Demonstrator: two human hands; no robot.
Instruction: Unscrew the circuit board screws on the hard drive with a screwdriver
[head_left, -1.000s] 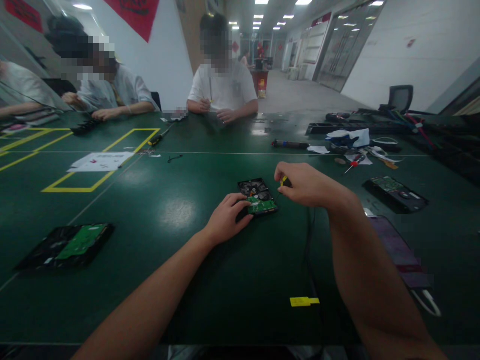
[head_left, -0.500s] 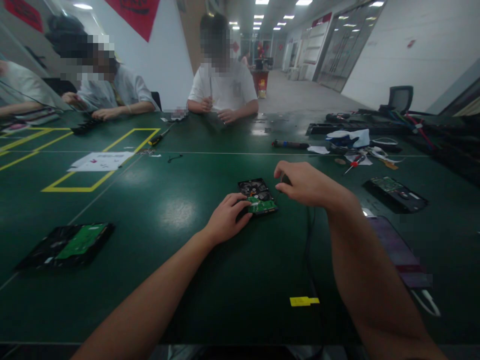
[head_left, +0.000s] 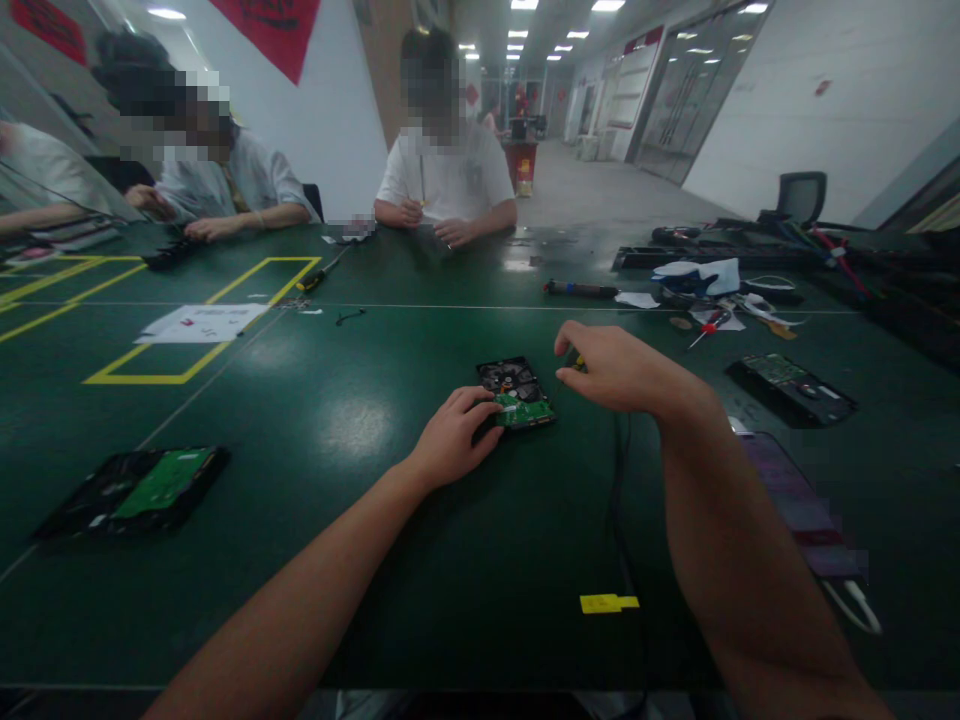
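The left hand (head_left: 454, 435) grips, fingers spread, a rectangular black-and-green hard drive (head_left: 517, 393) at its two o'clock, seemingly steadying it. At the drive's three o'clock, the right hand (head_left: 611, 370), pinching a yellow-and-black handle (head_left: 576, 360), has shifted slightly right.

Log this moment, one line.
left hand: holding hard drive on table | right hand: yellow-black tool in grip, partly hidden, beside hard drive | also: left-side drive, right-side drive
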